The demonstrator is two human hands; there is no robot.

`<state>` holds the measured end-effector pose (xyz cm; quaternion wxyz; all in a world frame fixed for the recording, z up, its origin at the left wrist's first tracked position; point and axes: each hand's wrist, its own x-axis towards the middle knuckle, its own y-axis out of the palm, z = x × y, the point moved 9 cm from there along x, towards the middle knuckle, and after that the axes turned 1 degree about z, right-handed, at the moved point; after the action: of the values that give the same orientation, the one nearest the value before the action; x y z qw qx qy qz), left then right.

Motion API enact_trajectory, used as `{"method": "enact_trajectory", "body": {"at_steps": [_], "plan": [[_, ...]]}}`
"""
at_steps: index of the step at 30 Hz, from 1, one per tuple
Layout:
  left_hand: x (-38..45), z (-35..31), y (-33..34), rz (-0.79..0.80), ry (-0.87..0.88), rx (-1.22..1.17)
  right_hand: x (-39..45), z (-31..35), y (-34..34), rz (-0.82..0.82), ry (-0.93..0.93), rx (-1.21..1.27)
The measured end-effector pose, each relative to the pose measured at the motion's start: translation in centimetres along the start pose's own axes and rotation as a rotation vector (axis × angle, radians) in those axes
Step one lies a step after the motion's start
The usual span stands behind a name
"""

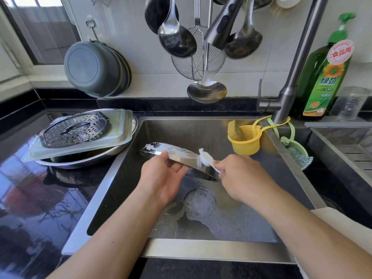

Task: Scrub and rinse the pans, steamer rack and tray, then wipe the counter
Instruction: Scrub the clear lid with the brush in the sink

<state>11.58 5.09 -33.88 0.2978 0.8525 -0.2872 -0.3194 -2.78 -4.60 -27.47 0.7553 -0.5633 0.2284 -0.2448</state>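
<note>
Over the steel sink (298, 178), my left hand (161, 178) grips the near rim of a soapy steel pan (177, 156), fingers curled round its edge, holding it tilted on its side above the basin. My right hand (239, 176) is clamped on the handle of a white scrub brush (206, 159), whose head presses against the pan's sudsy outer wall. Foam lies round the drain (199, 200) on the sink floor below.

On the black counter (30, 188) to the left of the sink, a second steel pan (84, 160) carries a pale rectangular tray (118, 133), and the perforated steamer rack (74, 129) lies on top of the tray, tilted slightly.

A yellow cup-shaped holder (244, 141) hangs inside the sink at its far right corner, beside the base of the faucet (298, 63); the spray head (221, 27) points down above the basin. A green holder with a mesh scourer (298, 156) hangs just right of it. A green bottle of dish soap (324, 77) stands behind the sink. Ladles (177, 39) and a wire skimmer (198, 63) hang on the tiled wall, with grey basins (92, 69) hung to the left.
</note>
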Motion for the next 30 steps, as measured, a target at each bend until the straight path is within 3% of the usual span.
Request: {"method": "enact_trajectory", "body": {"at_steps": [4, 7, 12, 15, 18, 21, 26, 30], "plan": [[-0.2, 0.6, 0.2, 0.024, -0.010, 0.064, 0.9, 3.6, 1.0, -0.057, -0.127, 0.147], [-0.6, 0.5, 0.3, 0.033, -0.017, 0.088, 1.1, 3.5, 1.2, -0.055, -0.130, 0.106], [-0.6, -0.6, -0.1, -0.021, 0.045, 0.103, 0.4, -1.4, 1.4, 0.167, 0.020, -0.063], [-0.7, -1.0, -0.2, -0.045, 0.103, 0.189, 1.0, -0.4, 0.9, 0.086, -0.029, -0.010], [-0.8, -1.1, 0.0, -0.032, 0.123, 0.214, 2.4, 2.1, 1.1, -0.001, -0.119, 0.224], [-0.9, -1.1, -0.1, -0.054, 0.127, 0.195, 2.6, 2.1, 1.2, 0.006, -0.154, 0.184], [0.0, -1.7, -2.8, -0.227, 0.115, 0.088, 2.2, -2.5, 2.0, 0.185, 0.012, 0.183], [0.3, -1.3, -3.1, -0.234, 0.082, 0.063, 2.4, -3.7, 1.9, 0.161, 0.084, 0.265]]}}
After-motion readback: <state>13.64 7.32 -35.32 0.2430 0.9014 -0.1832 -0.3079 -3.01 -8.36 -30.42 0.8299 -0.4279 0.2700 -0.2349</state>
